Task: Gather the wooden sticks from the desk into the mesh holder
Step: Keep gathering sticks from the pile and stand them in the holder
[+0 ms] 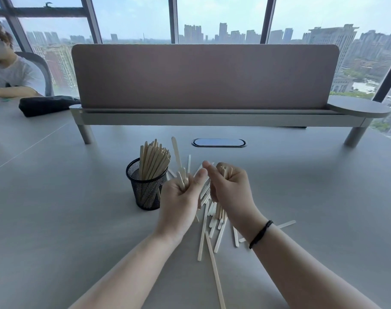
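A black mesh holder (145, 192) stands on the grey desk, left of centre, with several wooden sticks (153, 160) upright inside it. Just right of it, my left hand (181, 197) is closed around a few sticks whose tips rise above my fist. My right hand (229, 186), close beside the left, grips another bundle of sticks that hangs down below it. A loose pile of sticks (212, 233) lies scattered on the desk under and behind both hands, one long stick reaching toward the near edge.
A pink divider panel (203, 76) on a raised shelf spans the back of the desk, with an oval cable port (219, 142) in front of it. A black pouch (47, 105) lies at far left, beside a seated person (9, 72).
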Demonstrator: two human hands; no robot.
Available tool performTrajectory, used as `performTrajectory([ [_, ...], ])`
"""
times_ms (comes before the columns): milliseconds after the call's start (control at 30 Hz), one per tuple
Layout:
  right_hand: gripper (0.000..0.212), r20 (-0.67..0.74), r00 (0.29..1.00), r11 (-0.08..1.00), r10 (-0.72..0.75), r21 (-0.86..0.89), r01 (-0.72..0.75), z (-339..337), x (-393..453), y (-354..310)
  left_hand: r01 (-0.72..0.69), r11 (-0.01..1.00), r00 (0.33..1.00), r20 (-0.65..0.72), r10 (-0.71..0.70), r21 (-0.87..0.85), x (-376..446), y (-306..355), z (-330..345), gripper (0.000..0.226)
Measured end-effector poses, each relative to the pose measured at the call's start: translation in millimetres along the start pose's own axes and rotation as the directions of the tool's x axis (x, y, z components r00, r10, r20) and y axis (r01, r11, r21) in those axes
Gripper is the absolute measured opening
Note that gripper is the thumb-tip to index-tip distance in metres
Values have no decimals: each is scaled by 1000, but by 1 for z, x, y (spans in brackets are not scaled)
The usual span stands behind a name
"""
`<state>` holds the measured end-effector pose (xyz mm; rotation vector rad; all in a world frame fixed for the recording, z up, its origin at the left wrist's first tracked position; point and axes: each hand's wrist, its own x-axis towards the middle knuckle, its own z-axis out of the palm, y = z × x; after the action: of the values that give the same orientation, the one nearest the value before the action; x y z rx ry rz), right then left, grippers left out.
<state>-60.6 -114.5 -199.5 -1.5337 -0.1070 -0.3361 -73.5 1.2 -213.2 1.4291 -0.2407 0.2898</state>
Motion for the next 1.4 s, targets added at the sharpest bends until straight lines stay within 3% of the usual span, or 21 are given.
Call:
performTrajectory([
  [167, 63, 1, 1000, 999, 11, 44, -11, -1, 1, 0, -63, 996, 998, 19, 62, 70, -1, -3, 2, 62],
  [333, 65, 28, 999, 999, 46, 14, -46, -2, 4, 2, -34, 995, 999, 26, 31, 91, -1, -6, -1, 71],
  [500, 70, 46, 999, 1000, 23, 6, -23, 0, 3, -7, 84, 993, 996, 20, -83, -78, 6, 9, -3, 61],
  [700, 63, 142, 989, 978, 38, 197, -66, 28, 10, -44, 13, 967, 994, -101, -40, -254, 35, 56, -30, 62],
  [933, 64, 154, 987, 916, 48, 386, -105, 80, 28, -90, -53, 993, 950, -313, 17, -108, 85, 91, -67, 70],
  [1100, 65, 115, 989, 899, 88, 418, -129, 105, 36, -92, 15, 965, 962, -266, 57, 261, 99, 58, -90, 36],
  [1167, 66, 97, 992, 911, 84, 395, -116, 112, 40, -91, 35, 961, 954, -297, 50, 274, 96, 49, -96, 23],
  [1400, 55, 57, 991, 959, 118, 251, -129, 138, 57, -74, -20, 966, 940, -325, 106, 258, 84, 40, -106, 32],
])
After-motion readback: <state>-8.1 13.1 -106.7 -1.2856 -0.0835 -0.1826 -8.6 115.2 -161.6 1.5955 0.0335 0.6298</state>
